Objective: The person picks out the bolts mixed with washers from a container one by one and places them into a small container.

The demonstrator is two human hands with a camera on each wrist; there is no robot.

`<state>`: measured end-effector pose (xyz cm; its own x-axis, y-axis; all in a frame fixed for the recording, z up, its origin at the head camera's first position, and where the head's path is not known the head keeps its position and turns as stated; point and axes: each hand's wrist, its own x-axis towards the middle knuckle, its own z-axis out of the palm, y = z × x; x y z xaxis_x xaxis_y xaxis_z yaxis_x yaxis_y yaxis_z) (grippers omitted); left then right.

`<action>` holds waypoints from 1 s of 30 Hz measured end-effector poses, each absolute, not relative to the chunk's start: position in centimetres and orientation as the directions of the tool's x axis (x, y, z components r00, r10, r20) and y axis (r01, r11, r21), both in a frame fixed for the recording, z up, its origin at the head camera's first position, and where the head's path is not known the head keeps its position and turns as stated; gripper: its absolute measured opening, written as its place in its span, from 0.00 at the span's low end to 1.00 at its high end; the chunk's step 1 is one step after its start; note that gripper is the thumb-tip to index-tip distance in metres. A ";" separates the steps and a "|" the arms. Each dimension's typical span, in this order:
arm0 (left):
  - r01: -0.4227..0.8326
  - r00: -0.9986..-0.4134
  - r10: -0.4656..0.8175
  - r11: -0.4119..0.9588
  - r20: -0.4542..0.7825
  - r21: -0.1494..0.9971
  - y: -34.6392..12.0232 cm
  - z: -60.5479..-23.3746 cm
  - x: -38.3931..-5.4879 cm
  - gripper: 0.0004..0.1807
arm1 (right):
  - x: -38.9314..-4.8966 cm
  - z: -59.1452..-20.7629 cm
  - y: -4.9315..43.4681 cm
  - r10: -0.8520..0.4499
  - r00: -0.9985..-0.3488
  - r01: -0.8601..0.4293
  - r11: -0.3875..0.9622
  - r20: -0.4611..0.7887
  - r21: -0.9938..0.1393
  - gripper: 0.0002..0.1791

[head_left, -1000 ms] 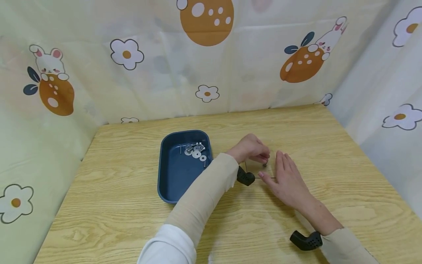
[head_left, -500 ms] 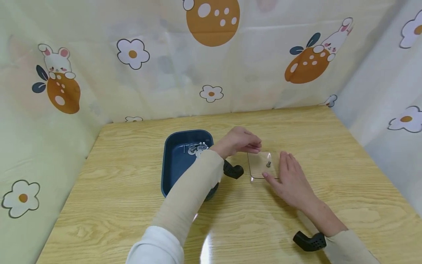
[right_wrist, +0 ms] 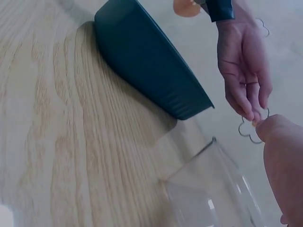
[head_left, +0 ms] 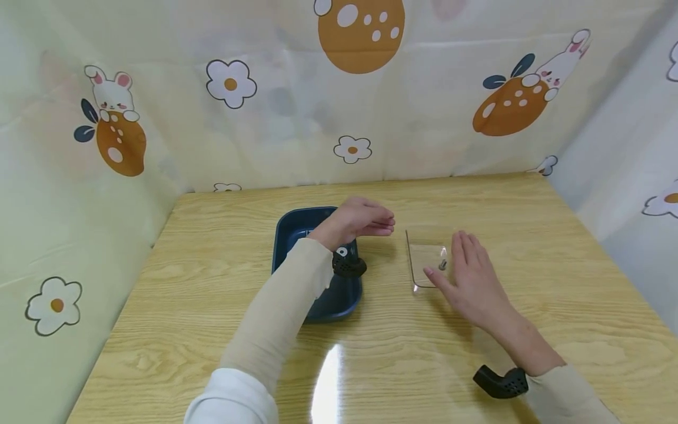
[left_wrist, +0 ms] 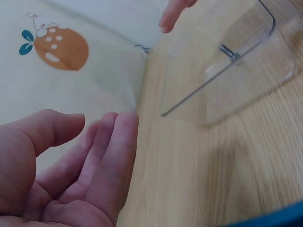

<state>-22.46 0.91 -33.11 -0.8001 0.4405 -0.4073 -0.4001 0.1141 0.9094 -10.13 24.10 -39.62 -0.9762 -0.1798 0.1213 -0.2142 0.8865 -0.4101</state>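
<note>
A clear plastic box (head_left: 425, 271) stands right of the tray, its thin edges showing as dark lines. Inside it lies one small metal screw (head_left: 442, 265), also plain in the left wrist view as a short grey screw (left_wrist: 229, 52). My left hand (head_left: 362, 219) hovers above the far right part of the tray, fingers loosely bent and thumb apart from them, holding nothing. At the right side of the box is my right hand (head_left: 475, 282), fingers straight and thumb spread toward the near right corner. Its thumb (right_wrist: 284, 161) shows in the right wrist view.
A dark blue tray (head_left: 354, 303) stands on the wooden table (head_left: 402, 365), partly covered by my left forearm. One washer (head_left: 341, 251) shows in it. Patterned curtains (head_left: 286, 118) hang behind the table and at both sides.
My left hand has left the screw, now lying in the clear box, and moved left over the tray. The right hand keeps its place beside the box. The head view has shifted slightly.
</note>
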 end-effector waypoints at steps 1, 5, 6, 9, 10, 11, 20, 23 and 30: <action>-0.398 -0.802 0.437 0.117 -0.407 0.910 0.7 -33.1 -22.5 0.15 | -10.1 -39.5 24.0 -0.184 -0.976 -0.217 0.884 0.118 -0.414 0.53; -0.401 -0.811 0.421 0.106 -0.406 0.910 -0.4 -33.1 -22.6 0.13 | -10.2 -38.9 23.3 -0.209 -0.972 -0.233 0.878 0.103 -0.418 0.53; -0.400 -0.814 0.417 0.104 -0.405 0.911 -0.7 -33.1 -22.7 0.13 | -10.2 -38.8 23.1 -0.214 -0.972 -0.236 0.877 0.100 -0.418 0.53; -0.398 -0.821 0.406 0.094 -0.401 0.912 -1.5 -33.3 -22.8 0.13 | -10.4 -38.6 22.5 -0.227 -0.969 -0.248 0.874 0.101 -0.419 0.52; -0.398 -0.823 0.405 0.092 -0.399 0.913 -1.7 -33.3 -22.8 0.13 | -10.4 -38.5 22.3 -0.229 -0.968 -0.251 0.873 0.102 -0.418 0.52; -0.397 -0.824 0.402 0.090 -0.398 0.913 -2.0 -33.4 -22.8 0.14 | -10.5 -38.3 22.0 -0.232 -0.968 -0.252 0.873 0.100 -0.418 0.52; -0.424 -0.838 0.350 0.063 -0.418 0.903 -4.1 -34.1 -22.9 0.14 | -10.8 -37.4 19.2 -0.281 -0.956 -0.292 0.870 0.087 -0.398 0.52; -0.441 -0.837 0.333 0.057 -0.433 0.896 -4.8 -34.2 -22.9 0.14 | -10.9 -37.5 18.3 -0.305 -0.948 -0.317 0.871 0.095 -0.376 0.52; -0.457 -0.835 0.301 0.088 -0.461 0.885 -6.4 -34.8 -22.7 0.14 | -11.1 -38.0 16.6 -0.336 -0.939 -0.338 0.861 0.075 -0.380 0.53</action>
<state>-22.65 -6.37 -34.75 -0.8349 0.3008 -0.4610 -0.4571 0.0878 0.8851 -11.11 16.63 -37.99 -0.9388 -0.3362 0.0745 -0.3384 0.8607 -0.3804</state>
